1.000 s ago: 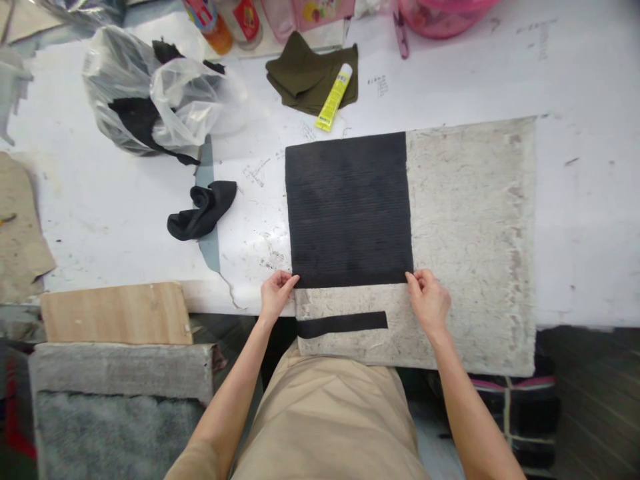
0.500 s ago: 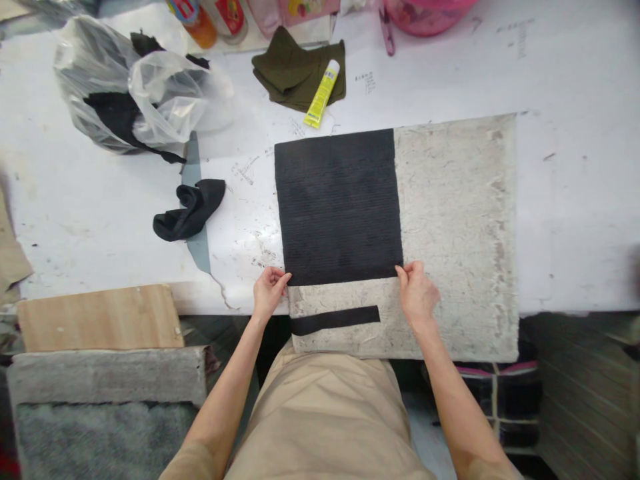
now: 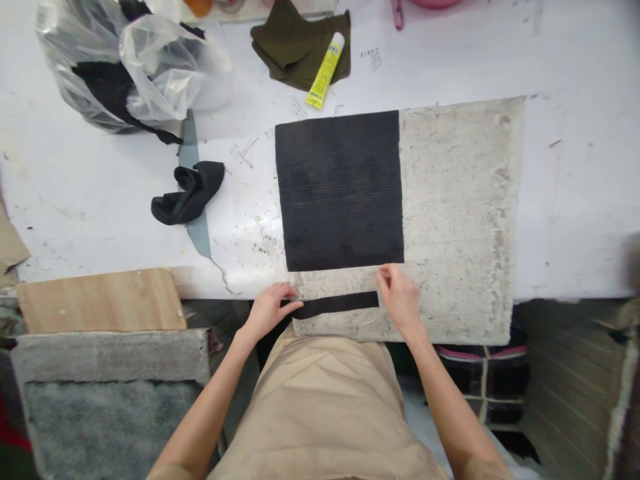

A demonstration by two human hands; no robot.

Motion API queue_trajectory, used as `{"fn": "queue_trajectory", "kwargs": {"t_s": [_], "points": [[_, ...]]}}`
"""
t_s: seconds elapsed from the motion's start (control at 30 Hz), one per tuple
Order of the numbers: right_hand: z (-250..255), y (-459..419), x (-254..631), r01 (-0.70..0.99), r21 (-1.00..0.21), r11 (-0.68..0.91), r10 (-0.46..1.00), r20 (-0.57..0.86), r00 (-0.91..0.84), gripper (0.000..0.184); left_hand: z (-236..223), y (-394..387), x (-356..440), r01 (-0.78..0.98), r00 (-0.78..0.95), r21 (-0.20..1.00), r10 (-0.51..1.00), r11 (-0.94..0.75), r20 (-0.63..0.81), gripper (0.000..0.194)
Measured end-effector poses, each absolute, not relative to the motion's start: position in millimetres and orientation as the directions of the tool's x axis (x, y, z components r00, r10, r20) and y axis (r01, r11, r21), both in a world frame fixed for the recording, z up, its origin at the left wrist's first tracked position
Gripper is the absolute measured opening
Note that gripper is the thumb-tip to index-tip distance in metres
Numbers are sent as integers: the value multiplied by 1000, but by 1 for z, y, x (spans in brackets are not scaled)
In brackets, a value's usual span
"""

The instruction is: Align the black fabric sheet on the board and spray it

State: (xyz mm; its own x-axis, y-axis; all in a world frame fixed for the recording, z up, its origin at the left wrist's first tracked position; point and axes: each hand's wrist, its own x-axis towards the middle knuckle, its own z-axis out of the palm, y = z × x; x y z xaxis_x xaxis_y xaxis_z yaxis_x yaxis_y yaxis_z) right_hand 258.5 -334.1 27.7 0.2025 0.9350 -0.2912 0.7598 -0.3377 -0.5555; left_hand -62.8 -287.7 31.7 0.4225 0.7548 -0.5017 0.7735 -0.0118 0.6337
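Note:
A dark ribbed fabric square lies flat on a worn grey-white board. Below it, a narrow black strip runs across the board's near left part. My left hand is at the strip's left end, its thumb touching or just over the tip and the index finger held apart from the thumb. My right hand hovers over the board between the square's lower right corner and the strip's right end. Its fingers are bent and slightly apart, with nothing visible in them.
A yellow tube rests on folded olive cloth at the back. To the left are a clear plastic bag with black scraps, a curled black piece and a wooden board. The white table's front edge runs near my waist.
Both hands have let go of the dark square's lower corners. The left has moved down to the strip's left end, the right inward toward its right end. The view has tilted slightly downward.

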Motion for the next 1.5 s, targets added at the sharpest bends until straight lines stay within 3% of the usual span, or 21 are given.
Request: {"fn": "queue_trajectory", "kwargs": {"t_s": [0.07,0.13,0.23,0.33,0.5,0.63,0.73,0.87,0.97,1.2,1.5], "points": [[33,-338,228,731,-661,-171,963,-269,-18,15,41,-294,-60,777,551,598,670,-194,-498,31],[35,-339,196,689,-725,14,943,-220,-250,21,48,-297,-54,755,608,602,621,-259,-495,31],[36,-337,161,606,-758,241,837,-153,-525,33,56,-296,-48,718,618,672,610,-181,-496,29],[35,-335,157,627,-727,279,778,-212,-592,13,59,-295,-53,732,533,682,609,17,-587,29],[41,-327,214,719,-684,122,822,-337,-459,12,55,-288,-70,685,420,663,578,304,-699,29],[40,-319,271,705,-698,-123,863,-426,-271,14,53,-268,-68,663,427,695,621,279,-657,27],[30,-316,297,566,-729,-385,881,-472,-8,23,46,-256,-62,661,338,703,733,262,-591,26],[12,-315,307,166,-730,-663,743,-613,267,40,27,-248,-57,570,146,708,797,416,-586,31],[5,-316,308,107,-730,-675,715,-611,340,43,14,-246,-53,506,24,701,804,503,-594,38],[5,-314,311,506,-614,-607,794,-441,418,43,10,-243,-46,487,-48,701,817,521,-575,41],[4,-312,315,562,-558,-611,791,-445,419,48,3,-246,-46,440,-40,714,807,544,-590,38]]}}
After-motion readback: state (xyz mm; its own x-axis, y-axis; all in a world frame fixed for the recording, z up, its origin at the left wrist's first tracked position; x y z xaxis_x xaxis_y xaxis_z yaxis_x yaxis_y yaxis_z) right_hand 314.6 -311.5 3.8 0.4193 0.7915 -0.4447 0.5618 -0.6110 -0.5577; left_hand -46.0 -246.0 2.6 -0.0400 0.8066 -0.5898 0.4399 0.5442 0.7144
